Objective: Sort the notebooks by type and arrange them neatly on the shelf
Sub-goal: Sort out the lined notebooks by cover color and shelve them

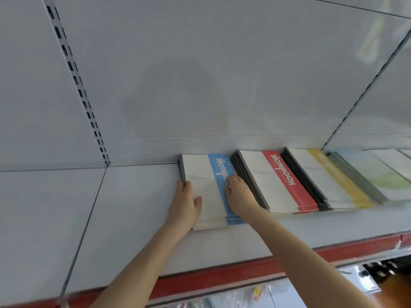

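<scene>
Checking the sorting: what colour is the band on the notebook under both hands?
Light blue, beside white, on the notebook; head view.

notebook stacks: 4 that I can count for sure, maybe more past the right edge, too blurry to call
blue-and-white paper notebook stack [200, 174]: 1, about 6 o'clock
red-and-white paper notebook stack [278, 181]: 1, 4 o'clock
yellow-and-white paper notebook stack [329, 174]: 1, 3-4 o'clock
pale green paper notebook stack [378, 174]: 1, 3 o'clock
copies per stack: can't tell tbh
bare hands: 2, left hand [185, 205] and right hand [239, 196], 6 o'clock
grey metal shelf [133, 218]: 1
</scene>
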{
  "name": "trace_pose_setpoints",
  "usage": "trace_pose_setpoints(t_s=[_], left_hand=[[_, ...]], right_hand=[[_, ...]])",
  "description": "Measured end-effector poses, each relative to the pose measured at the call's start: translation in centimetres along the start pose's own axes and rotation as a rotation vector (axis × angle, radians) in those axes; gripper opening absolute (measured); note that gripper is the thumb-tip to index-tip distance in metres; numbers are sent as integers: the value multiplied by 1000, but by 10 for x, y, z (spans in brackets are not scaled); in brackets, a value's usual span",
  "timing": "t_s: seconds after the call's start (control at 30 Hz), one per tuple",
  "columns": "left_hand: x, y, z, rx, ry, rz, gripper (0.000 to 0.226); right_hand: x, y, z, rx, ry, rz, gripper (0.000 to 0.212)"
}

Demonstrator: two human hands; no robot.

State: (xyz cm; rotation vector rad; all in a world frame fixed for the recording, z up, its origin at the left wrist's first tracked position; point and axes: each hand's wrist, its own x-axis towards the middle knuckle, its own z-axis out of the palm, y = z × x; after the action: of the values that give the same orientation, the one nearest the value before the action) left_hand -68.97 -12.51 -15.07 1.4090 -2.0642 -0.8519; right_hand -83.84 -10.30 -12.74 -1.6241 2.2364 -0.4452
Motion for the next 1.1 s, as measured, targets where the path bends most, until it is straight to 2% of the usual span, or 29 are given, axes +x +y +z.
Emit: trace_pose_setpoints(t_s=[0.13, 0.23, 0.33, 0.5, 0.83, 0.97, 1.1], left_hand=[[-17, 2, -13, 294, 25, 97, 35], [-40, -3, -35, 448, 120, 143, 45], [-62, -14, -67, 585, 150, 88, 54], [-104, -47, -138, 710, 241, -26, 73], [-247, -169, -301, 880, 436, -319, 77], [-303, -220, -354, 894, 472, -371, 75], [-337, -259, -390, 882, 479, -431, 61]], right_hand=[[9, 1, -16, -93, -26, -88, 18], [14, -13, -34, -160, 10, -192, 42], [17, -47, -38, -205, 20, -319, 53], [13, -137, -18, -236, 19, -504, 56], [-73, -372, 98, -186, -67, -852, 54], [-113, -448, 154, -152, -129, -907, 54], [-140, -501, 200, -144, -231, -918, 54]])
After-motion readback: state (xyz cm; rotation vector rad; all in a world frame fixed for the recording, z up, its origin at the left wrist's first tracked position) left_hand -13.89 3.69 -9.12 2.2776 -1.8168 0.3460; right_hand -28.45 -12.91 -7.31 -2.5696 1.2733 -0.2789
